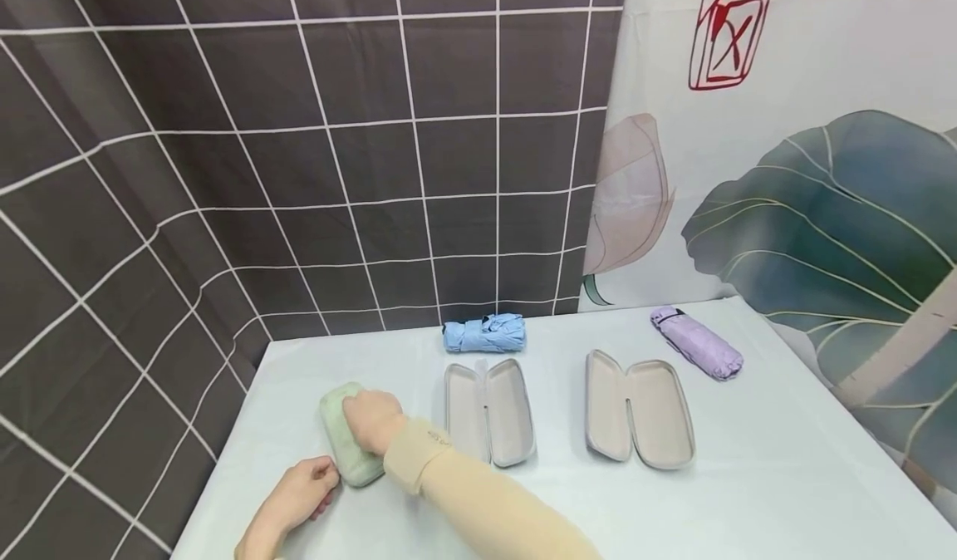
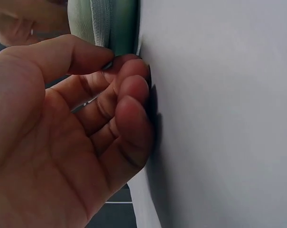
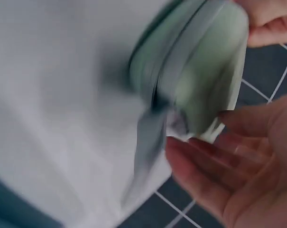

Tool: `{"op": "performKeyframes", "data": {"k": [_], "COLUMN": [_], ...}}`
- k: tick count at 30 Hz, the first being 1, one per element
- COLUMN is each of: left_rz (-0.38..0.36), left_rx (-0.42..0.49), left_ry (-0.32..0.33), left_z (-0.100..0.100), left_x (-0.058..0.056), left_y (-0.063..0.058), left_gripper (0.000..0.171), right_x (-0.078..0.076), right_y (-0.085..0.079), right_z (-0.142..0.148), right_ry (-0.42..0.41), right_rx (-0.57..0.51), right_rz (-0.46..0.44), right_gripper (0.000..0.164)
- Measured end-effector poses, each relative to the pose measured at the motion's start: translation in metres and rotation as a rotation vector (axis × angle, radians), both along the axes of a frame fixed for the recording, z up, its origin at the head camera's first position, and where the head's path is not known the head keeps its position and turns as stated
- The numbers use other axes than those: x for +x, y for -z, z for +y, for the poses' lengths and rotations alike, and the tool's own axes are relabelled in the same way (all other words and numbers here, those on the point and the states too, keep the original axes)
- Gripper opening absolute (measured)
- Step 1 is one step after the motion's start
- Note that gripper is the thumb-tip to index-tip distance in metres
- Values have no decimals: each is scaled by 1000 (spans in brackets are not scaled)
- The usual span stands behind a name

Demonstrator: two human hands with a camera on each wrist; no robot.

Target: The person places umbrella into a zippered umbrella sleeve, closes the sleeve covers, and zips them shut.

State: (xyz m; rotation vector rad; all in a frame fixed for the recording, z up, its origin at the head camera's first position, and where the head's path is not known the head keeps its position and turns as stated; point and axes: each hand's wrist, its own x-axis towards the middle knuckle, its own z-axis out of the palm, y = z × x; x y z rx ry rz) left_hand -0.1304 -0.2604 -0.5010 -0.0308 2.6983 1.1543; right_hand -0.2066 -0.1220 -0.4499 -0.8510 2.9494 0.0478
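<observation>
Presently green case between hands

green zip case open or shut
Shut or nearly: the green zip case shows its halves together; blur hides whether it's fully zipped.

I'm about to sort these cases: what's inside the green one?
Only the outside of the green case shows clearly, including its zip band. Anything inside is covered and cannot be seen; the right hand also hides part of the case.
</observation>
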Motion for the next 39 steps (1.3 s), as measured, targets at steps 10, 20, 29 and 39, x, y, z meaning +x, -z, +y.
{"op": "performKeyframes", "data": {"k": [10,20,29,39], "left_rz": [-29,-39,3,38], "left_rx": [12,3,-115,-157], "left_ry": [66,49,-74,-79], "left_z": [1,-7,-11,-21], "left_x": [-2,2,3,5], "left_y": [-3,3,-2,-4], "left_gripper": [20,21,27,22], "right_x": [-11,-10,-11,-11], "right_y": [-1,4,4,8], "right_z": [17,13,8,-3], "right_ry": [-281,-399,-352,-253], "right_rx": [399,448,342,352], "right_rz": [180,192,158,147], "right_gripper": [60,67,94,111]}}
